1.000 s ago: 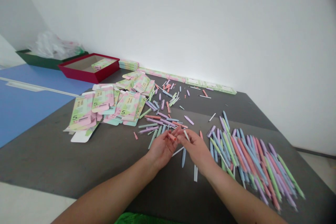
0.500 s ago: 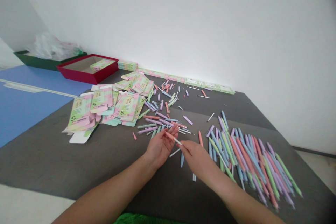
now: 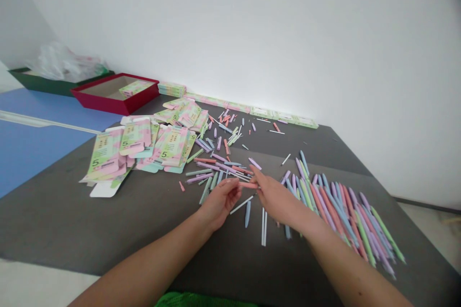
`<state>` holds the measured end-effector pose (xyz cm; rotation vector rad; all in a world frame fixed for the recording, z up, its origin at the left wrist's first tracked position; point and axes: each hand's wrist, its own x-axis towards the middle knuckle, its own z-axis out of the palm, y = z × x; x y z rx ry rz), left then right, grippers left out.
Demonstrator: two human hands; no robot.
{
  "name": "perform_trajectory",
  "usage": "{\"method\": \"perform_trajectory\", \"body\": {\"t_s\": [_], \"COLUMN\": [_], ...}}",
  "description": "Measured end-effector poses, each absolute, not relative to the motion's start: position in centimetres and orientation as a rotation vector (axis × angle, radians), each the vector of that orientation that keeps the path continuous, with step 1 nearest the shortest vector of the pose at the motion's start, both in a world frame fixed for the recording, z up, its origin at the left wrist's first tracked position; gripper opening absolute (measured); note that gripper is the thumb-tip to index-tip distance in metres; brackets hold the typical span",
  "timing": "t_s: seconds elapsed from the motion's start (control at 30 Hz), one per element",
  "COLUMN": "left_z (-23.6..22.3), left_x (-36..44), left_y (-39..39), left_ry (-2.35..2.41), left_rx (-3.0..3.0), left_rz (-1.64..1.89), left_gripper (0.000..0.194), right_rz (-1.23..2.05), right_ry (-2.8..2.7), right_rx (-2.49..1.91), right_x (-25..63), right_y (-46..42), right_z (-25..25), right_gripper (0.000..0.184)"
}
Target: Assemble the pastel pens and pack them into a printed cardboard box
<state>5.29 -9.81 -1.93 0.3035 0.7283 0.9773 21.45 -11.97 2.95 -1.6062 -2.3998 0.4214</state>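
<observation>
We have our left hand [image 3: 219,205] and right hand [image 3: 275,197] meeting ahead at twelve o'clock, fingers [image 3: 256,176] closed narrowly on both ends of a pink pen barrel [image 3: 249,185]. More pastel pen barrels [image 3: 342,216] lie at two o'clock on the grey desk [image 3: 108,230], flat printed cartons [image 3: 139,146] at eleven.

Pink pen barrel [image 3: 248,185] touching right hand [image 3: 275,200]

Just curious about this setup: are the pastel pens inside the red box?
No, the red box holds a flat printed carton, while the pastel pens lie loose on the grey table.
</observation>
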Motion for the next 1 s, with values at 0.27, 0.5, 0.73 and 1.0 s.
{"method": "perform_trajectory", "body": {"t_s": [0.27,0.5,0.73,1.0], "left_z": [-1.8,-1.2,-1.6,-1.1], "left_x": [5.7,5.5,6.2,5.9], "left_y": [-9.9,-9.8,-11.1,-11.6], "left_ry": [0.667,0.615,0.537,0.766], "left_rx": [0.144,0.095,0.294,1.002], "left_rz": [0.953,0.975,0.867,0.954], "left_gripper": [0.011,0.009,0.004,0.022], "right_rz": [0.085,0.45,0.957,0.808], "right_ry": [-2.176,-1.426,-1.303,-1.317], "right_rx": [-1.383,-1.504,-1.34,-1.403], "right_x": [24.1,23.3,18.6,20.7], "right_y": [-12.4,-13.3,-14.4,-14.6], "right_z": [7.8,3.5,1.0,2.0], "right_gripper": [0.046,0.045,0.031,0.034]}}
